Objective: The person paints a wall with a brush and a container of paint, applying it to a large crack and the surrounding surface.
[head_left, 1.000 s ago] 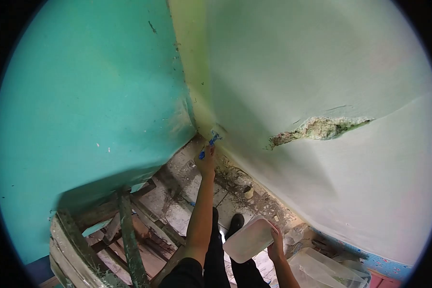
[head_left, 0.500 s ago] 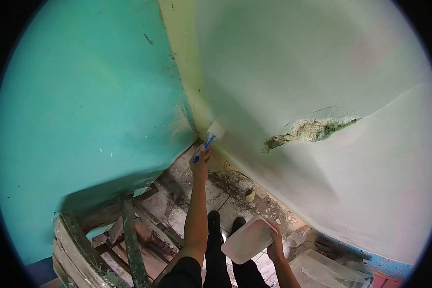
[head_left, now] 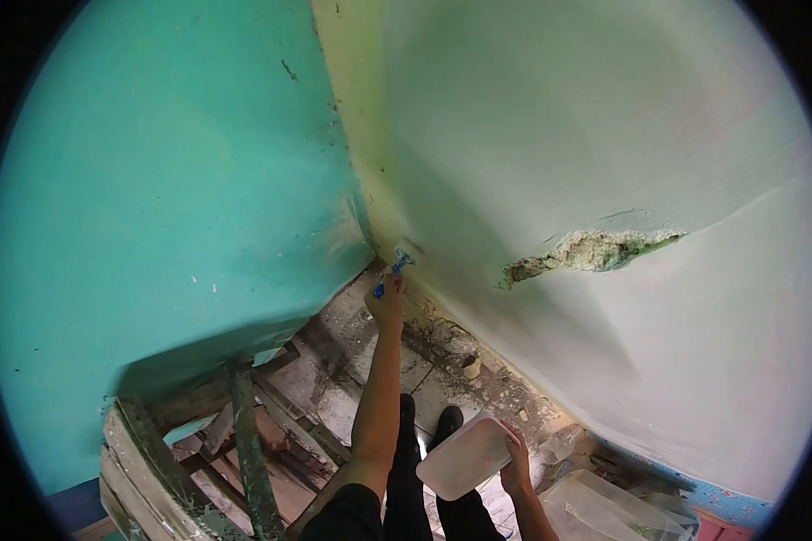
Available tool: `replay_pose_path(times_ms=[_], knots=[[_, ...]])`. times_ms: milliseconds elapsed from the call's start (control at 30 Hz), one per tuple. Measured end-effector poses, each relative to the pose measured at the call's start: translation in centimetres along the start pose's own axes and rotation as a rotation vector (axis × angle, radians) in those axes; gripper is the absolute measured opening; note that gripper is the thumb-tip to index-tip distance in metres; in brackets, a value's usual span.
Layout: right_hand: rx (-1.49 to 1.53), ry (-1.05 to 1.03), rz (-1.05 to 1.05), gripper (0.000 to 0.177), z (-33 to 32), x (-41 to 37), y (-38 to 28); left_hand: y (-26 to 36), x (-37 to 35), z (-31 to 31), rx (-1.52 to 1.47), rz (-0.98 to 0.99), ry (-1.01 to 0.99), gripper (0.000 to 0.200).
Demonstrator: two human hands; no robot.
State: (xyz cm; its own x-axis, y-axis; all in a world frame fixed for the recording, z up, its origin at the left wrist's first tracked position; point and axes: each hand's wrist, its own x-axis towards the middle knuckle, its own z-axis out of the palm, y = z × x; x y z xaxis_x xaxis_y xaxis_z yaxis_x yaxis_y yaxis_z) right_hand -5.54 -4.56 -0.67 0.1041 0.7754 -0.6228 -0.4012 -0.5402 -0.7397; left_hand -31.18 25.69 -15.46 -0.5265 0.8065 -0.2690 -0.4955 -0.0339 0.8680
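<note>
My left hand (head_left: 385, 302) is closed round the blue handle of a paintbrush (head_left: 403, 261). The brush's pale head rests low against the whitish-green wall (head_left: 550, 135), close to the corner where it meets the turquoise wall (head_left: 189, 162). My right hand (head_left: 515, 462) grips the right rim of a shallow whitish plastic tub (head_left: 463, 460), held tilted over my legs. Inside, the tub looks pale and streaked.
A broken wooden frame (head_left: 254, 442) stands at lower left. Rubble and a small pale cup-like object (head_left: 471, 366) lie on the dirty tiled floor (head_left: 334, 397). A jagged hole (head_left: 595, 252) breaks the right wall. Clear plastic (head_left: 609, 509) sits at lower right.
The brush has moved slightly down and its head now looks foreshortened against the wall. The view has shifted a little; my right hand holds the tub much as before.
</note>
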Motion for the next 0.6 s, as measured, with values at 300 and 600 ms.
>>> replay_pose_path(times_ms=[300,600], knots=[[0.01,-0.052,0.003,0.049,1.6,0.5,-0.7,18.4,-5.5,6.0,-0.153,0.064,-0.1,0.029],[0.035,-0.024,0.015,0.048,-0.3,0.1,-0.9,-1.2,-1.6,-3.6,-0.005,-0.29,0.004,0.035]])
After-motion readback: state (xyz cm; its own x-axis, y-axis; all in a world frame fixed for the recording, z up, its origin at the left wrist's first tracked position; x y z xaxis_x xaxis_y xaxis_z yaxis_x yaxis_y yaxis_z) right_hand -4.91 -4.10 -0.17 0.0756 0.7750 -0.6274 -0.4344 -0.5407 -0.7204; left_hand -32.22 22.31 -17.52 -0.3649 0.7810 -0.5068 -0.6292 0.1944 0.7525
